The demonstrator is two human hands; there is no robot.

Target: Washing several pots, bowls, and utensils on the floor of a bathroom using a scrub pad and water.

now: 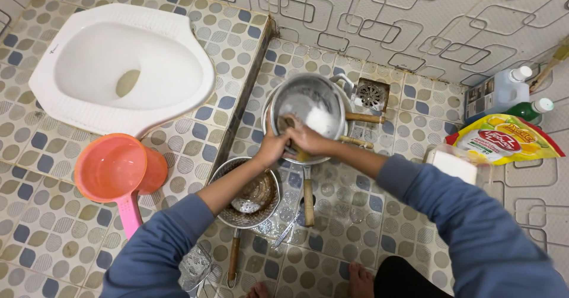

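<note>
Left hand (274, 147): closed on the near left rim of the steel pan (308, 105), fingers curled over the edge; the pan is steadied by it.
Right hand (308, 139): closed around something small and brownish pressed inside the pan near its lower rim; what it is cannot be told.
Steel pan: seen at the centre of the frame, tipped so its soapy inside faces the camera, white foam lying at its right.
Pan handles: wooden handles (363, 118) are seen pointing right from behind the pan; which one belongs to it cannot be told.
Second pan (249, 200): below and left of the hands, its handle pointing toward the lower edge.
Surroundings: floor drain (371, 95) upper right of the pan; pink scoop (115, 170) at left; white squat toilet (118, 67) at upper left.
</note>
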